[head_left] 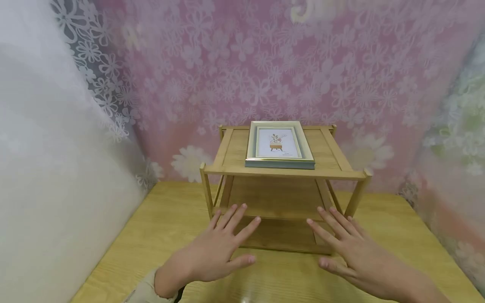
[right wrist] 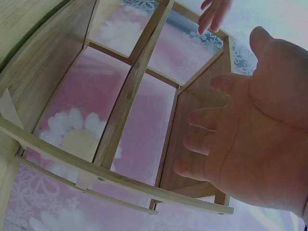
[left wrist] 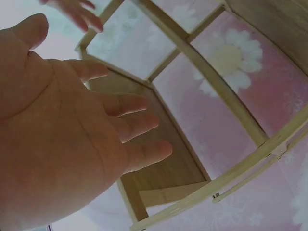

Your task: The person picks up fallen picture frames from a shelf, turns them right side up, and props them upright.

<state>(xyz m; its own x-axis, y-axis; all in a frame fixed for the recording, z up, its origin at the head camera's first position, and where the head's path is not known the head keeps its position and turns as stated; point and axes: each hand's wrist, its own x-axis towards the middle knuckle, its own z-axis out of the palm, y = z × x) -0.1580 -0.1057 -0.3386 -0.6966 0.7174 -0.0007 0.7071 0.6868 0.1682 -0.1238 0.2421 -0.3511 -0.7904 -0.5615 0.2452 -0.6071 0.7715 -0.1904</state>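
Observation:
Both hands are held out in front of a small wooden rack (head_left: 235, 147) with shelves one above another. My left hand (head_left: 214, 254), its fingers straight and spread, is before the rack's left front. My right hand (head_left: 360, 254) mirrors it before the right front, fingers likewise spread. Neither holds anything. Lying flat on the rack's top is a picture frame (head_left: 280, 143) with a pale gold border and a plant print. In the left wrist view the left palm (left wrist: 57, 125) faces the camera beside the rack's bars; the right wrist view gives the right palm (right wrist: 260, 134) similarly.
The rack stands on a light wooden tabletop (head_left: 129, 248). Behind it hangs a pink flowered backdrop (head_left: 227, 75). A whitish sheet (head_left: 57, 168) bounds the left side, and a pale flowered one (head_left: 454, 176) the right.

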